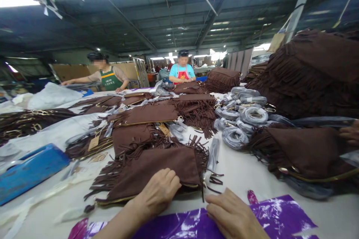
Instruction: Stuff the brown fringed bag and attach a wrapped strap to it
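Observation:
A brown fringed bag point(157, 164) with a gold zipper lies flat in front of me, its zipper edge towards me. My left hand point(162, 190) rests at the bag's lower edge, its fingers curled together; what they pinch is hidden. Lower right of the bag, my right hand point(231, 211) is over a purple plastic sheet point(286, 213), fingers bent and pressed together, their tips out of sight. A clear-wrapped strap point(213, 153) lies along the bag's right side, with thin brown laces near my right hand.
Coiled wrapped straps point(254, 115) are heaped right of centre. More fringed bags point(148, 114) lie ahead, with a tall pile point(316, 71) at right. A blue container point(33, 170) is at left. Two people stand across the table; another person's hand point(350, 132) shows at the right edge.

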{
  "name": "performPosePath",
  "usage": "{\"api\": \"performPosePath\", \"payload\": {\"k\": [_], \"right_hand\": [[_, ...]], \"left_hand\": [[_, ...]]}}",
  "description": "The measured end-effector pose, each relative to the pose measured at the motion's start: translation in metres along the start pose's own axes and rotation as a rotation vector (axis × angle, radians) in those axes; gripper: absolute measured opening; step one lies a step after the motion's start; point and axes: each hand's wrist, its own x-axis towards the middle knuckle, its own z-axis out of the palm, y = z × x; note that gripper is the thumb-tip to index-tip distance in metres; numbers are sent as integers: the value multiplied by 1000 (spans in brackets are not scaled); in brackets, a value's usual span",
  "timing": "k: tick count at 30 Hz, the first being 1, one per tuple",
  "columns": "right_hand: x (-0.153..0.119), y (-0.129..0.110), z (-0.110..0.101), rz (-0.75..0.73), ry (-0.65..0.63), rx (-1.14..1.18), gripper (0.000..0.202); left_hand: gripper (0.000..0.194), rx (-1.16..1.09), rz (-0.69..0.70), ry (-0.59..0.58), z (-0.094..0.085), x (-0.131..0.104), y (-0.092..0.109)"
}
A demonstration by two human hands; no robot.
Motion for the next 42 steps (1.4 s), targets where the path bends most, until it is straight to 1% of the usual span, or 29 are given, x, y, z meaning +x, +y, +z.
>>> {"api": "performPosePath", "payload": {"k": [2,4,6,8,10,12,14,15,16,17,18,19,21,22,23,24,26,28,31,34,36,38,40,42], "right_hand": [[11,-7,16,-22,20,-65,22],[20,-9,30,12,41,-138,20],[28,-11,39,53,20,-166,22],[33,-13,40,83,-28,-131,26],[37,-17,36,110,-98,-82,26],[40,-19,29,160,-171,-54,24],[42,-20,23,232,-251,-16,21],[42,-19,22,267,-283,10,20],[43,-18,21,298,-313,38,18],[43,-17,21,321,-335,64,17],[43,-15,21,338,-350,82,16],[43,-14,22,348,-362,95,16],[43,-12,24,377,-384,106,16],[43,-12,25,401,-394,103,16],[43,-12,26,423,-400,96,16],[43,-13,27,439,-406,89,17],[42,-14,27,457,-404,67,18],[43,-15,26,457,-392,28,20],[49,-16,26,396,-358,-63,21],[56,-14,31,295,-306,-139,23],[59,-11,37,273,-275,-172,23],[60,-9,42,283,-263,-193,23],[60,-7,46,313,-264,-209,21],[60,-6,48,337,-259,-226,20]], "left_hand": [[23,11,-9,51,0,3,-4],[23,12,-11,99,-1,6,-8],[24,24,-22,137,-3,9,-12],[23,53,-37,156,-6,12,-16],[19,91,-30,167,-8,14,-19],[14,123,48,196,-10,14,-22],[12,148,176,226,-10,12,-23],[12,155,243,219,-9,10,-22],[12,161,296,184,-9,6,-19],[13,169,318,121,-8,3,-16],[14,176,304,31,-8,-1,-12],[14,177,247,-80,-7,-5,-6],[12,143,38,-316,-7,-10,8],[14,99,-70,-404,-8,-10,15],[16,41,-151,-459,-8,-9,21],[18,-17,-203,-481,-9,-7,26],[18,-109,-254,-477,-11,1,31],[22,-145,-306,-445,-13,8,27],[30,-133,-385,-360,-12,15,5],[30,-92,-397,-295,-8,15,-20],[24,-73,-334,-261,-6,12,-30],[20,-67,-230,-238,-6,8,-32],[19,-59,-136,-230,-5,4,-30],[21,-47,-74,-231,-3,1,-24]]}}
